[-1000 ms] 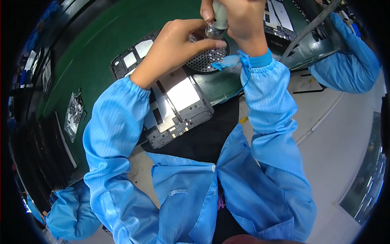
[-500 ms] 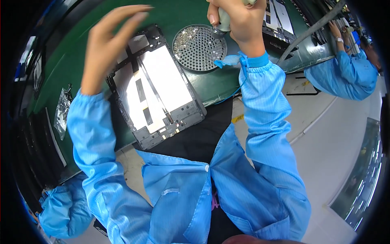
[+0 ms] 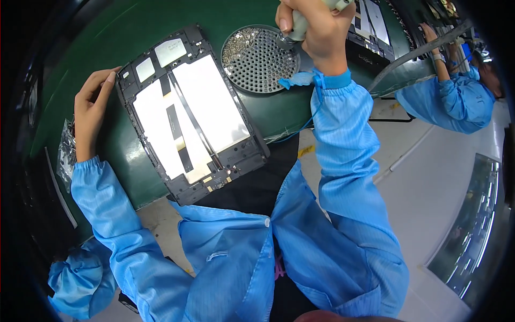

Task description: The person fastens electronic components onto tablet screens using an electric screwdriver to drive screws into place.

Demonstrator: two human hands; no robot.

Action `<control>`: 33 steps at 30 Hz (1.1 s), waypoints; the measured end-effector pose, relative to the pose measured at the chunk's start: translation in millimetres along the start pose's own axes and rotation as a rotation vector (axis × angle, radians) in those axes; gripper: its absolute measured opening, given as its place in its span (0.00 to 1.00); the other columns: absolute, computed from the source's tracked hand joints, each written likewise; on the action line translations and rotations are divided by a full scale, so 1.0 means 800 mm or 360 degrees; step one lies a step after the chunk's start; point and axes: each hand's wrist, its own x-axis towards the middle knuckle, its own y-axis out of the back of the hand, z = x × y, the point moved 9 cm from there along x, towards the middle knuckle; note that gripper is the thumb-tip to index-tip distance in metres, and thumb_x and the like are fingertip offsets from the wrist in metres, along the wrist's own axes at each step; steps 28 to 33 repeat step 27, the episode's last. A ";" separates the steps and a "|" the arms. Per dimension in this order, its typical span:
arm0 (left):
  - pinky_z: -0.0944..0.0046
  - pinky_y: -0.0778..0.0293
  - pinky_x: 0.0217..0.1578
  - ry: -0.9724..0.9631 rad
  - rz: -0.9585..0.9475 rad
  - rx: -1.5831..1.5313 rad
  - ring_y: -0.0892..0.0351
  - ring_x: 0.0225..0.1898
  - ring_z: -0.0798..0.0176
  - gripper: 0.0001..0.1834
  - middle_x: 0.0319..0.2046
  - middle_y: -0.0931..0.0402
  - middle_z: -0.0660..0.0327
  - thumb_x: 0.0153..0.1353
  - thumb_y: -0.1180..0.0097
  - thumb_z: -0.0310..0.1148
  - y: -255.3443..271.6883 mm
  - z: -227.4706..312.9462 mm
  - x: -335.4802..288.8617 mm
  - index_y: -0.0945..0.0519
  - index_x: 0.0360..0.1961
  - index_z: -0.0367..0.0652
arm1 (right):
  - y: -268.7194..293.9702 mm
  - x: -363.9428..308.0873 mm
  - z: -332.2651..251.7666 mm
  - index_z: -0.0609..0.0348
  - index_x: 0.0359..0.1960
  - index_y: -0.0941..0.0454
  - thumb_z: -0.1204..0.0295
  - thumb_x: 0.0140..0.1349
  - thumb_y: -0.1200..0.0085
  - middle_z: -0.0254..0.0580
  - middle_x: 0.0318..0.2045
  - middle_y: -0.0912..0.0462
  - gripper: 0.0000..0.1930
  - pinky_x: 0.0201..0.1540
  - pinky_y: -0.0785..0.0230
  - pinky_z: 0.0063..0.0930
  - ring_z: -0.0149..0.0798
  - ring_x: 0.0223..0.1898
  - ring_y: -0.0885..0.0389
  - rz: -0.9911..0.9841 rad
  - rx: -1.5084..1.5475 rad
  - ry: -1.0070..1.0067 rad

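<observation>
An opened tablet-like device [image 3: 212, 110] lies tilted on the green bench, its black frame around bright silvery panels and dark ribbon cables. My left hand [image 3: 91, 110] is at its far left corner, thumb and forefinger closed on the edge there. My right hand [image 3: 322, 32] is wrapped round a pale green power screwdriver [image 3: 300, 27]. The driver's metal nose [image 3: 285, 41] points down over the right side of a round perforated screw tray [image 3: 257, 80]. Small silvery screws [image 3: 238, 47] are heaped at the tray's left. Its bit tip cannot be made out.
A second opened device [image 3: 370, 35] sits at the far right, near a thick grey cable [image 3: 418, 51]. A clear plastic bag [image 3: 65, 153] lies at left. A blue wrist strap [image 3: 298, 80] trails its cord from my right wrist. Co-workers in blue [image 3: 450, 104] sit on both sides.
My left hand has come down and left from above the device to its far left corner, uncovering the upper panels. My right hand stays over the tray with the screwdriver.
</observation>
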 end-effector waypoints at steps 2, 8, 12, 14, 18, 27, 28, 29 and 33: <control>0.71 0.32 0.53 -0.0035 -0.0040 0.0024 0.22 0.47 0.69 0.15 0.44 0.17 0.62 0.72 0.45 0.36 -0.003 -0.004 0.002 0.15 0.50 0.37 | -0.001 0.000 0.000 0.74 0.43 0.23 0.85 0.56 0.52 0.55 0.38 0.14 0.13 0.18 0.31 0.22 0.29 0.16 0.25 0.0004 0.0015 -0.0009; 0.72 0.32 0.52 0.0051 0.0049 -0.0167 0.22 0.47 0.70 0.15 0.41 0.16 0.63 0.71 0.44 0.35 0.000 -0.012 -0.001 0.15 0.49 0.36 | 0.000 -0.002 -0.001 0.74 0.42 0.22 0.85 0.56 0.51 0.55 0.38 0.14 0.13 0.18 0.31 0.21 0.28 0.16 0.25 0.0012 0.0007 0.0001; 0.72 0.32 0.52 0.0013 0.0050 -0.0104 0.23 0.46 0.71 0.14 0.41 0.17 0.64 0.70 0.43 0.34 -0.003 0.007 -0.005 0.15 0.50 0.37 | 0.000 -0.002 -0.001 0.74 0.42 0.22 0.84 0.56 0.51 0.55 0.38 0.14 0.12 0.18 0.31 0.22 0.28 0.16 0.25 0.0004 -0.0020 0.0009; 0.73 0.32 0.51 -0.0008 0.0045 -0.0082 0.23 0.45 0.72 0.14 0.41 0.18 0.64 0.70 0.42 0.34 -0.007 0.013 -0.006 0.16 0.50 0.37 | -0.001 -0.003 0.002 0.74 0.42 0.22 0.85 0.56 0.51 0.55 0.38 0.14 0.12 0.18 0.31 0.21 0.28 0.16 0.25 0.0007 -0.0002 -0.0004; 0.74 0.32 0.46 -0.0053 0.0051 -0.0059 0.26 0.41 0.74 0.13 0.39 0.20 0.67 0.67 0.39 0.32 -0.007 0.014 -0.005 0.15 0.49 0.38 | -0.003 0.000 0.004 0.74 0.42 0.22 0.84 0.56 0.51 0.54 0.38 0.14 0.12 0.18 0.31 0.22 0.28 0.16 0.25 -0.0018 -0.0030 -0.0015; 0.75 0.32 0.48 0.0033 0.0054 -0.0212 0.24 0.44 0.74 0.14 0.40 0.19 0.63 0.66 0.37 0.33 -0.010 0.000 -0.004 0.15 0.51 0.41 | -0.003 0.000 0.004 0.73 0.42 0.23 0.85 0.56 0.51 0.55 0.38 0.14 0.12 0.18 0.31 0.21 0.29 0.16 0.25 -0.0016 -0.0077 0.0040; 0.75 0.32 0.48 0.0033 0.0054 -0.0212 0.24 0.44 0.74 0.14 0.40 0.19 0.63 0.66 0.37 0.33 -0.010 0.000 -0.004 0.15 0.51 0.41 | -0.003 0.000 0.004 0.73 0.42 0.23 0.85 0.56 0.51 0.55 0.38 0.14 0.12 0.18 0.31 0.21 0.29 0.16 0.25 -0.0016 -0.0077 0.0040; 0.75 0.32 0.48 0.0033 0.0054 -0.0212 0.24 0.44 0.74 0.14 0.40 0.19 0.63 0.66 0.37 0.33 -0.010 0.000 -0.004 0.15 0.51 0.41 | -0.003 0.000 0.004 0.73 0.42 0.23 0.85 0.56 0.51 0.55 0.38 0.14 0.12 0.18 0.31 0.21 0.29 0.16 0.25 -0.0016 -0.0077 0.0040; 0.75 0.32 0.48 0.0033 0.0054 -0.0212 0.24 0.44 0.74 0.14 0.40 0.19 0.63 0.66 0.37 0.33 -0.010 0.000 -0.004 0.15 0.51 0.41 | -0.003 0.000 0.004 0.73 0.42 0.23 0.85 0.56 0.51 0.55 0.38 0.14 0.12 0.18 0.31 0.21 0.29 0.16 0.25 -0.0016 -0.0077 0.0040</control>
